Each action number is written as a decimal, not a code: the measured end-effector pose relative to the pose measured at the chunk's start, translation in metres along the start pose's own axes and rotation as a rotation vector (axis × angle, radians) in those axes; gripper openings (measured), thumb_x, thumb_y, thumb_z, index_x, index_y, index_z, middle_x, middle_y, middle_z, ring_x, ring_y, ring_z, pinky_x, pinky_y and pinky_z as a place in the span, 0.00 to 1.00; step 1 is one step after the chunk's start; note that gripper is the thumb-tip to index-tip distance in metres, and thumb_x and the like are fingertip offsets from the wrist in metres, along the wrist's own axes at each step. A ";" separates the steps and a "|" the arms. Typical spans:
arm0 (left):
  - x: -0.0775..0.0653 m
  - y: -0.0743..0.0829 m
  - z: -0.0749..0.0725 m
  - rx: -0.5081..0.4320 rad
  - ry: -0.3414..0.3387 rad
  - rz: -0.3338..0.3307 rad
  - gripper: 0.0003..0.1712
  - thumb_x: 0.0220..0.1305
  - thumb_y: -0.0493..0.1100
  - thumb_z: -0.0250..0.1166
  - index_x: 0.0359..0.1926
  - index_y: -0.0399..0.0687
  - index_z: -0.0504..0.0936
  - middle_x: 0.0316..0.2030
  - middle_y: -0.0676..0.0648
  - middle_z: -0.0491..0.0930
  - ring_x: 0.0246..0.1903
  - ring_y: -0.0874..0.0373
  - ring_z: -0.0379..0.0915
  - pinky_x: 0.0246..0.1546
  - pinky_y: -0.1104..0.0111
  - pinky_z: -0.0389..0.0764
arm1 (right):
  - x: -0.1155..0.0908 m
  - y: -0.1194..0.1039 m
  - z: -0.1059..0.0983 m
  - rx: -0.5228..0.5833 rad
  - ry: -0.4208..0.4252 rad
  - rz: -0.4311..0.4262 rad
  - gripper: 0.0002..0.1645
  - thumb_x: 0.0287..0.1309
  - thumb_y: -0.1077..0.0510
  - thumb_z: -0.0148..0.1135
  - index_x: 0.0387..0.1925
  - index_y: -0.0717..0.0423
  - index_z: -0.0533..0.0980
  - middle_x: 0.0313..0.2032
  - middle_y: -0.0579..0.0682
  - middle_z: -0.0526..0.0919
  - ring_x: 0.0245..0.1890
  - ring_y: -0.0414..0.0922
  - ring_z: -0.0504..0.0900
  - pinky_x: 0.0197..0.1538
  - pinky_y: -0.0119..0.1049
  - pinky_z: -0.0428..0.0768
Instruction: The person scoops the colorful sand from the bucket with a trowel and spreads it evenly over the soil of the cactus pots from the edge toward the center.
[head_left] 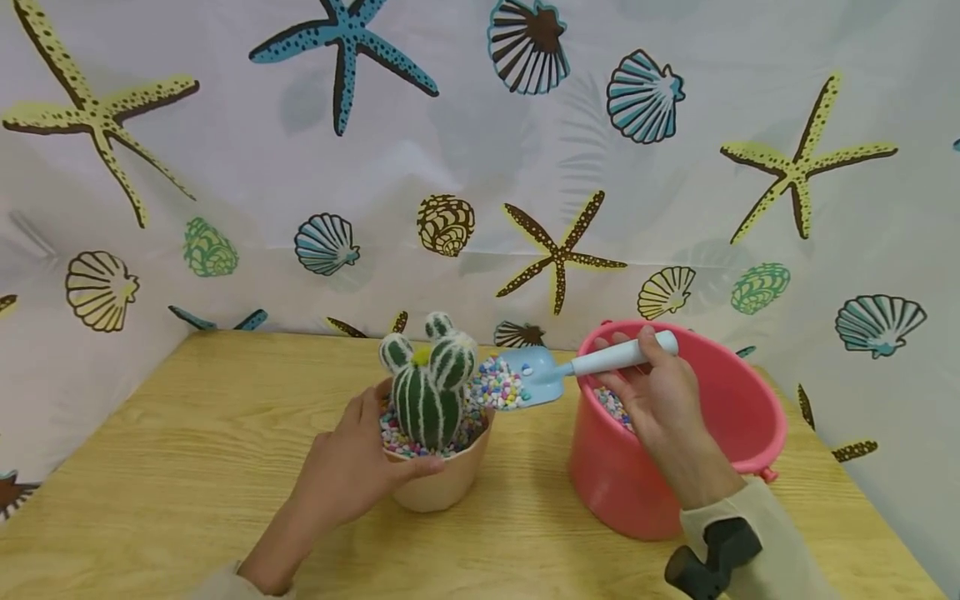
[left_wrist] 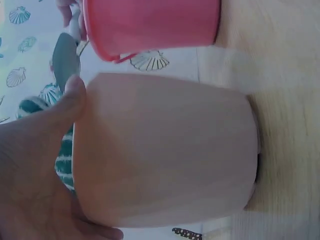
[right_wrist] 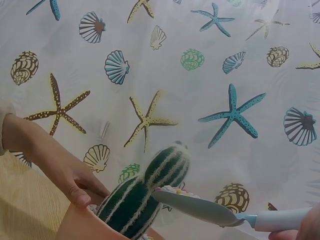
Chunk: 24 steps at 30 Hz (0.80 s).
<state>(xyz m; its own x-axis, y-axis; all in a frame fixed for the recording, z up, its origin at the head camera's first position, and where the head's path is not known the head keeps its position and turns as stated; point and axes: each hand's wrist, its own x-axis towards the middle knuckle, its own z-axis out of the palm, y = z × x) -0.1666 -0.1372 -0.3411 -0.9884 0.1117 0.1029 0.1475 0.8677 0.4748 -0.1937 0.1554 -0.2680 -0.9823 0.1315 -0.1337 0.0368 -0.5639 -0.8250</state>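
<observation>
A green cactus with white woolly ribs (head_left: 427, 404) stands in a peach plant pot (head_left: 442, 483) among multicoloured pebbles. My left hand (head_left: 348, 462) grips the pot at its rim, the thumb along the near side. In my right hand (head_left: 660, 396), the white handle of a small light-blue shovel (head_left: 540, 387) is pinched between thumb and fingers. Pastel pebbles (head_left: 498, 383) lie heaped toward the shovel's tip, which reaches over the pot's right rim beside the cactus. From the right wrist view, the shovel blade (right_wrist: 200, 207) looks nearly level, its tip overlapping the cactus (right_wrist: 132, 205).
A pink bucket (head_left: 626, 492) stands right of the pot, under my right hand, with more pebbles (head_left: 613, 407) visible inside. Both stand on a wood-grain table (head_left: 187, 442). Behind hangs a white sheet (head_left: 420, 167) printed with starfish and shells.
</observation>
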 end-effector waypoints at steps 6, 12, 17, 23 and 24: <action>0.001 -0.005 -0.005 -0.091 -0.041 -0.007 0.70 0.42 0.76 0.66 0.72 0.39 0.47 0.67 0.32 0.58 0.47 0.40 0.77 0.48 0.40 0.72 | 0.000 -0.002 0.001 0.043 -0.007 0.030 0.30 0.71 0.52 0.43 0.70 0.49 0.50 0.53 0.50 0.66 0.60 0.47 0.69 0.58 0.46 0.73; 0.012 -0.020 -0.007 -0.283 -0.094 0.160 0.66 0.45 0.64 0.74 0.71 0.33 0.47 0.66 0.30 0.56 0.63 0.35 0.60 0.58 0.44 0.69 | 0.002 -0.001 0.003 0.015 -0.024 0.029 0.30 0.73 0.53 0.40 0.71 0.50 0.47 0.63 0.52 0.62 0.62 0.48 0.67 0.60 0.46 0.71; 0.010 -0.011 -0.004 -0.194 -0.080 0.043 0.69 0.42 0.72 0.70 0.71 0.35 0.47 0.66 0.31 0.56 0.58 0.36 0.68 0.52 0.43 0.73 | 0.003 -0.003 0.004 0.035 -0.015 0.031 0.30 0.72 0.53 0.41 0.71 0.50 0.48 0.60 0.52 0.63 0.61 0.47 0.68 0.60 0.46 0.71; 0.007 -0.001 0.000 -0.156 -0.056 -0.030 0.72 0.39 0.76 0.68 0.70 0.33 0.47 0.65 0.30 0.57 0.51 0.36 0.74 0.46 0.45 0.76 | 0.004 -0.004 0.004 0.055 -0.011 0.039 0.29 0.73 0.52 0.40 0.70 0.52 0.50 0.57 0.51 0.65 0.58 0.45 0.69 0.62 0.45 0.70; 0.007 -0.003 -0.001 -0.184 -0.061 -0.017 0.72 0.40 0.75 0.69 0.70 0.33 0.47 0.65 0.30 0.57 0.54 0.36 0.71 0.48 0.45 0.75 | 0.004 -0.004 0.004 0.050 -0.012 0.039 0.28 0.73 0.53 0.39 0.69 0.53 0.50 0.57 0.51 0.65 0.58 0.45 0.69 0.62 0.45 0.70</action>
<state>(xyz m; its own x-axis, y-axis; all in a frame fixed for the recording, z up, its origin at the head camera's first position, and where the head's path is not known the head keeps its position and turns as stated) -0.1743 -0.1394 -0.3412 -0.9904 0.1317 0.0424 0.1289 0.7668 0.6288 -0.1984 0.1547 -0.2632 -0.9824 0.0986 -0.1584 0.0664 -0.6087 -0.7906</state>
